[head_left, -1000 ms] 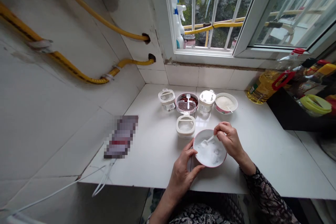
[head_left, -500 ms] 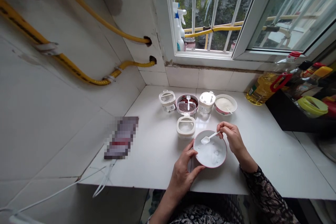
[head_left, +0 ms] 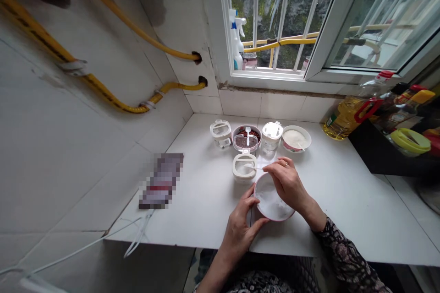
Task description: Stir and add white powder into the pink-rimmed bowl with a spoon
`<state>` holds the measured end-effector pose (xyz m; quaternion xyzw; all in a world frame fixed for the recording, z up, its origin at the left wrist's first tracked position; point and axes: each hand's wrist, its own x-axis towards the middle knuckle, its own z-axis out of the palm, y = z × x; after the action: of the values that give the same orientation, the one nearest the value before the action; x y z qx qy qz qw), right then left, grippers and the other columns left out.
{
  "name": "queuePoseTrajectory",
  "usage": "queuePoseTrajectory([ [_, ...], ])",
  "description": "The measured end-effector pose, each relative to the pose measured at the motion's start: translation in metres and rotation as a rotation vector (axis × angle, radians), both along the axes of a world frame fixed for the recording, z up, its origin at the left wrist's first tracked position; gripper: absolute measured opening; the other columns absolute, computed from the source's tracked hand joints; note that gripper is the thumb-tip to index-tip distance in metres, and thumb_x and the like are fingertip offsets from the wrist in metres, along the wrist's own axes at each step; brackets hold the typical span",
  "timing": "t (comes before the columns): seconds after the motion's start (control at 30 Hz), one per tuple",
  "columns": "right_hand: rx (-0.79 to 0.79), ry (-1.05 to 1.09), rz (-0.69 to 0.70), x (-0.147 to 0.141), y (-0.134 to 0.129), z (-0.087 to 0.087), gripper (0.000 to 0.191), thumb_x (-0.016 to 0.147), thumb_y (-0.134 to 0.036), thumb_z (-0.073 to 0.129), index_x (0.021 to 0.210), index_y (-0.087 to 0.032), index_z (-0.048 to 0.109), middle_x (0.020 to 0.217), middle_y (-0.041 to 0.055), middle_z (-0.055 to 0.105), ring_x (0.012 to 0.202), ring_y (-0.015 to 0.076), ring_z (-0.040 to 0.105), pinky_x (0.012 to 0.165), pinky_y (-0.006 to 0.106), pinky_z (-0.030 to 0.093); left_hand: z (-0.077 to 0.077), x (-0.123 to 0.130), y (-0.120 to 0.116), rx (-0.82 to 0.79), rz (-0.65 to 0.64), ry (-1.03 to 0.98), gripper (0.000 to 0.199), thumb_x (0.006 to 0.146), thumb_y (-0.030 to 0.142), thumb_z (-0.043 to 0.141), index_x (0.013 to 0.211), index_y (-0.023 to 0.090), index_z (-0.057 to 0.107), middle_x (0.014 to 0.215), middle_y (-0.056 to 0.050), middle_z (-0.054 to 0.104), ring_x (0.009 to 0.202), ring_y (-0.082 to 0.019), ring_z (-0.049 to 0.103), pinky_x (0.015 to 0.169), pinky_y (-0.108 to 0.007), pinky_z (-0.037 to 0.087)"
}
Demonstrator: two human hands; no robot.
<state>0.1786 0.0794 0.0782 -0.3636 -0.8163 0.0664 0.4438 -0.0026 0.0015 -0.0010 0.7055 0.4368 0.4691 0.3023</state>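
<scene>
My left hand (head_left: 242,219) grips the near left rim of a bowl (head_left: 271,203) holding white powder. Over the bowl's far side, my right hand (head_left: 285,183) pinches the handle of a small white spoon (head_left: 256,168). The spoon's head is at the opening of a clear jar (head_left: 244,173) with a cream rim and its lid (head_left: 244,143) flipped up. Behind it stand a bowl of dark red grains (head_left: 255,132) with a white spoon (head_left: 248,136) in it, and two lidded jars, one left (head_left: 221,132) and one right (head_left: 271,136).
A bowl of white grains (head_left: 296,139) stands at the back right. Farther right are an oil bottle (head_left: 340,116) and a black box (head_left: 371,149) of sauce bottles. A blurred-out flat object (head_left: 161,181) lies on the left of the counter (head_left: 195,210), with a white cable (head_left: 135,238) running from it.
My right hand has moved left and forward with the spoon, from above the bowl to the jar's opening. My left hand keeps its hold on the bowl.
</scene>
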Motion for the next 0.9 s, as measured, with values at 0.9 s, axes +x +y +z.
queuePoseTrajectory([
  [0.9, -0.416, 0.045, -0.063, 0.025, -0.008, 0.0, 0.021, 0.082, -0.013, 0.045, 0.073, -0.023, 0.061, 0.07, 0.0007, 0.067, 0.076, 0.0202, 0.06, 0.087, 0.037, 0.045, -0.002, -0.001, 0.0, 0.032, 0.008, 0.004, 0.032, 0.086, 0.024, 0.073, 0.114, 0.022, 0.057, 0.146, -0.019, 0.057, 0.136, -0.03, 0.056, 0.105, -0.044, 0.053],
])
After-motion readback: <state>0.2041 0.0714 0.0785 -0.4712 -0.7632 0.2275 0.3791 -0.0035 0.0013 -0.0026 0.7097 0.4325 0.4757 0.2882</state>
